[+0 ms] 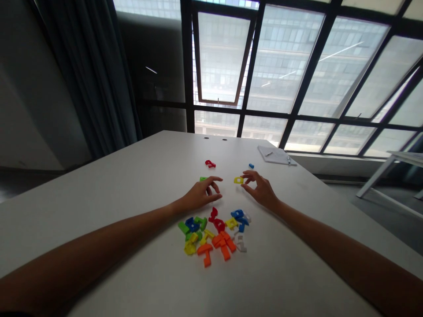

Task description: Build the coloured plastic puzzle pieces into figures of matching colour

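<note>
Across the white desk [125, 185], both bare forearms are stretched forward from the lower corners of the view, and the two hands are brought close together near the middle of the surface. The left hand [200, 196] is held palm down with its fingers loosely curled and parted; the index finger is extended to the right and nothing is gripped. A green piece [202, 178] is seen just behind its knuckles, though whether it is touched cannot be told. The right hand [262, 190] is turned inward, and a yellow piece [238, 180] is pinched between its thumb and fingertips, low over the desk in the gap between the two hands.

A red piece [209, 164] and a small blue piece [251, 166] are laid singly a little farther away. A pile of coloured pieces [214, 235], in green, blue, yellow, red, orange and white, is gathered nearer the body, between the forearms.

A notepad [276, 155] with a pen [288, 161] at its edge is placed at the far right corner of the desk. The room behind is closed off by a large window [280, 66] with dark frames, one pane being tilted open. A dark curtain [95, 79] is hung at the left, and part of a second table [396, 158] is visible at the right.
</note>
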The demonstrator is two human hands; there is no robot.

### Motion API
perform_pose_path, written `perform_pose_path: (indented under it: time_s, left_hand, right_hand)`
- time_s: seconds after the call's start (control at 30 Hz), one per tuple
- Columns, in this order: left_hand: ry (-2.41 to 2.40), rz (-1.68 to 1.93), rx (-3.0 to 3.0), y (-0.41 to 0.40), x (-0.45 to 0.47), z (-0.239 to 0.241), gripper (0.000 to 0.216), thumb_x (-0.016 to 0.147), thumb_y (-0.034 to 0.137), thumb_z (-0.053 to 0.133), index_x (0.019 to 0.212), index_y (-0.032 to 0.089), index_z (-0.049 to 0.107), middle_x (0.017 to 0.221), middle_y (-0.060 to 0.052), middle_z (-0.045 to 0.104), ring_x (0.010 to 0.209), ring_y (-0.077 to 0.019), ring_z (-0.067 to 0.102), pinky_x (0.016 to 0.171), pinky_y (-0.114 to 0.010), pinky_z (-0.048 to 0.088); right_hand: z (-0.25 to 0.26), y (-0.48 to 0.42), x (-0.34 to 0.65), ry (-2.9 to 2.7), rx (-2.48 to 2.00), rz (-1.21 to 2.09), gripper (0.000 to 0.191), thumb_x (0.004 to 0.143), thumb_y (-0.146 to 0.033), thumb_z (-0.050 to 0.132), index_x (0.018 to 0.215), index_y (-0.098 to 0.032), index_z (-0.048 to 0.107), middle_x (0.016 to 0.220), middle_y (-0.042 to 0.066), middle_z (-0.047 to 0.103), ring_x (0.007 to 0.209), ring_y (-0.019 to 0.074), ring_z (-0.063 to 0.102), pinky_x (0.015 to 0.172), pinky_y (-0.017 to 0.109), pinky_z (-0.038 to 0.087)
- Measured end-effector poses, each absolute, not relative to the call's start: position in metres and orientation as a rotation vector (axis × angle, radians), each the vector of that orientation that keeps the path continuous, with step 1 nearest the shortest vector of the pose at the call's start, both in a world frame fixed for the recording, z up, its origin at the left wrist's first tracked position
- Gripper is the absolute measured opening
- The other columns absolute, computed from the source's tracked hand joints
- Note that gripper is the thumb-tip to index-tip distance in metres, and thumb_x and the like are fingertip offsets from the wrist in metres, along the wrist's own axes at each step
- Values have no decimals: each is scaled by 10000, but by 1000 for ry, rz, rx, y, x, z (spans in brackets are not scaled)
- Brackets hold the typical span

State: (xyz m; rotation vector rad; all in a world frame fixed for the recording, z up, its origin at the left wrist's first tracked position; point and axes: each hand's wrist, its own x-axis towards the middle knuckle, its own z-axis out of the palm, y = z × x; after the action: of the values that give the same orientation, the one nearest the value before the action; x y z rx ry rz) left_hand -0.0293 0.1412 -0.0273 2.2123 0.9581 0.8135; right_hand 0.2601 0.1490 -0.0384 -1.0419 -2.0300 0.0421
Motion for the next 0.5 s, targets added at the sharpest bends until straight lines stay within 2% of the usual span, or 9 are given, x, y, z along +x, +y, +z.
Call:
perform_pose_path:
  time_s: [0.13, 0.23, 0.37, 0.5]
  left_hand:
    - [963, 777, 2224, 140, -29, -27, 485, 902, 508, 644, 1311, 251, 597, 981, -35, 685, 764, -158, 618, 691, -269, 500]
    - [975, 745, 2239, 137, -29, -25, 444, 916, 513, 619, 1272, 249, 632, 969, -39, 690, 778, -169, 629, 690, -275, 502]
    - [995, 733, 2237, 134, -28, -24, 415, 918, 478, 619, 1251, 233, 648, 957, -43, 694, 784, -174, 636, 692, -279, 506]
    - [1010, 719, 2239, 134, -26, -23, 373, 919, 452, 618, 1222, 239, 667, 952, -36, 693, 782, -171, 629, 686, -273, 503]
  right_hand:
    - [-49, 164, 275, -2136, -1242, -67, 285, 892, -280, 680, 1166, -229, 621, 990, 49, 747, 889, 234, 693, 851, 393, 527]
    - [-53, 169, 277, -2247, -1353, -98, 187, 929, -304, 634, 1089, -224, 688, 1043, 64, 752, 958, 245, 673, 890, 380, 500]
    - [-54, 168, 274, -2316, -1398, -143, 326, 1004, -351, 508, 1271, -234, 655, 1229, 86, 706, 1125, 251, 620, 1008, 388, 444]
    - [-51, 172, 270, -2364, -1586, -168, 468, 1028, -453, 428, 1465, -304, 504, 1407, 108, 585, 1260, 296, 532, 1058, 456, 390]
